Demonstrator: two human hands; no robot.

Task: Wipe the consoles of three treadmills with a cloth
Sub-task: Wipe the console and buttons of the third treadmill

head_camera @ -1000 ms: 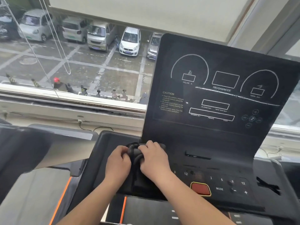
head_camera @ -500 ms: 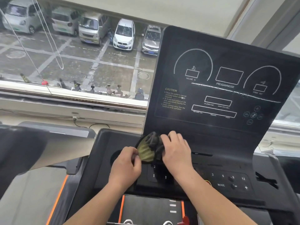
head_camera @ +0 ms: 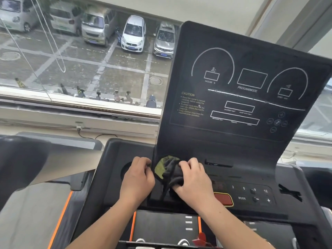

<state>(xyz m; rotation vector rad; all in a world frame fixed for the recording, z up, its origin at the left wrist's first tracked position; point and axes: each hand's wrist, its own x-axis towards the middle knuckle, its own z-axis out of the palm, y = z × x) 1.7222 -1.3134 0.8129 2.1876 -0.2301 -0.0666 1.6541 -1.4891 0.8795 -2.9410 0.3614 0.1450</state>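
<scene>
Dark grey with a yellow-green patch showing, the cloth (head_camera: 167, 172) sits bunched at the foot of the console (head_camera: 233, 97), on the left side just above the button panel (head_camera: 249, 193). The right hand (head_camera: 193, 180) lies over it, fingers curled into the folds and pressing it to the surface. The left hand (head_camera: 137, 177) is at the cloth's left edge, fingers curled closed; it seems to pinch a corner, though the contact is hard to make out.

A second ago both hands clutched the cloth as a tight dark wad lower down, near the keys. Since then it has been opened out, so the green face shows, and carried up towards the screen's lower edge, with the hands drawn slightly apart. That reads as readying a fresh face rather than wiping proper. The screen above carries a pale streak across its middle and looks not yet wiped, so this console's cleaning seems barely begun.
</scene>
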